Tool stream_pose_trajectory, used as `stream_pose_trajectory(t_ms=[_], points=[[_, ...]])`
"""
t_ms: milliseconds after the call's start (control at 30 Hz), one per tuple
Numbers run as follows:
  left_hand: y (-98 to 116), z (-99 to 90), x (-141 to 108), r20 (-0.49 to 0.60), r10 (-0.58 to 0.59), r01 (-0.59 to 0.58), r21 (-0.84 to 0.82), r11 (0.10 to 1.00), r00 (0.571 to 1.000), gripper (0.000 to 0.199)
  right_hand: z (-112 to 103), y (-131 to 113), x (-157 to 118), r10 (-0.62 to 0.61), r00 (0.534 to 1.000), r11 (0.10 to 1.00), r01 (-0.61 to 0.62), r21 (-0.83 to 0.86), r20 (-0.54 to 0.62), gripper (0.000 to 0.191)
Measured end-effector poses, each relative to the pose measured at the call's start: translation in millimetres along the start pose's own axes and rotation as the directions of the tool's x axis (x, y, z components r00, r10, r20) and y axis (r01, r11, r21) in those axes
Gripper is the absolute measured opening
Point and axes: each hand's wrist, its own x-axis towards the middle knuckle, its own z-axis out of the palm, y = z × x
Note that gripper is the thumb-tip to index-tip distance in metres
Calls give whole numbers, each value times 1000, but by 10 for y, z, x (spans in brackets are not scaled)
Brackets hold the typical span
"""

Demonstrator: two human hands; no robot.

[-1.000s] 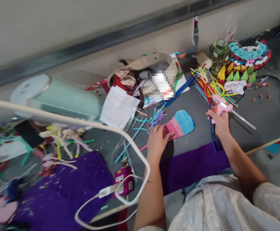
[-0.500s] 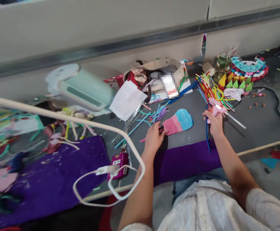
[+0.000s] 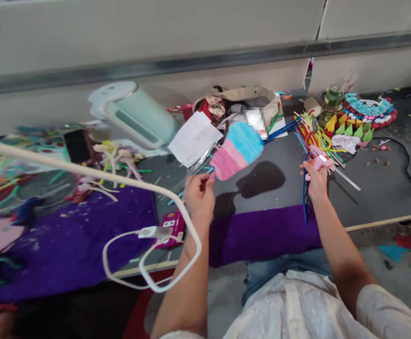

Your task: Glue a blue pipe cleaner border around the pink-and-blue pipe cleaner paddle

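Observation:
My left hand (image 3: pixel 201 197) pinches the narrow pink end of a flat pink-and-blue paddle-shaped piece (image 3: pixel 238 153). The piece is tilted up off the grey table, and its shadow falls below it to the right. Closed around a pink glue gun (image 3: pixel 320 159) is my right hand (image 3: pixel 316 179). A clear glue stick (image 3: pixel 349 181) sticks out towards the lower right. Beside that hand, a blue pipe cleaner (image 3: pixel 304 200) hangs down towards the purple cloth (image 3: pixel 265 233). The fingers hide part of the gun's handle.
Colourful pipe cleaners (image 3: pixel 309 136) lie behind the glue gun, near a green jar (image 3: pixel 332 101). A pale green container (image 3: pixel 138 115) lies tilted beside a white paper (image 3: pixel 194 139). A white cable (image 3: pixel 187 219) crosses in front of my left forearm. Purple cloth (image 3: pixel 95 235) covers the left side.
My left hand has lifted the pink-and-blue piece off the table and moved it up and left. A dark object in those fingers no longer shows. My right hand keeps holding the glue gun.

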Motion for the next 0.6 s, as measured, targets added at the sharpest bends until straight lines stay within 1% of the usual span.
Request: stream_pose_trajectory(t_ms=[67, 100, 133, 233, 300, 400, 433, 533, 600], points=[[-46, -122, -3, -80, -48, 44, -49, 998, 996, 14, 3, -5, 3, -13, 1000, 1000, 12, -18, -1, 43], [-68, -172, -14, -91, -65, 59, -64, 996, 994, 16, 7, -8, 1, -17, 1000, 999, 17, -27, 2, 43], [-89, -213, -30, -75, -65, 60, -75, 995, 995, 17, 11, -11, -4, -19, 1000, 999, 19, -34, 7, 43], [-142, -276, -88, 47, -7, 11, -82, 997, 999, 16, 22, -29, -30, -19, 999, 999, 21, -31, 34, 42], [-170, -276, -130, 163, 25, -16, -55, 998, 986, 13, 28, -45, -51, -13, 998, 1000, 15, -23, 63, 41], [-222, -237, -200, 347, 50, -54, 1, 999, 936, 12, 40, -61, -79, 21, 994, 999, -17, -36, 103, 42], [-248, -221, -225, 391, 59, -70, 16, 997, 919, 13, 45, -64, -86, 37, 993, 998, -31, -50, 113, 42], [-347, -204, -285, 472, 46, -94, 79, 992, 880, 15, 57, -73, -109, 99, 983, 991, -82, -108, 158, 43], [-387, -234, -295, 549, 13, -120, 158, 980, 836, 13, 57, -83, -127, 157, 966, 980, -126, -156, 204, 43]])
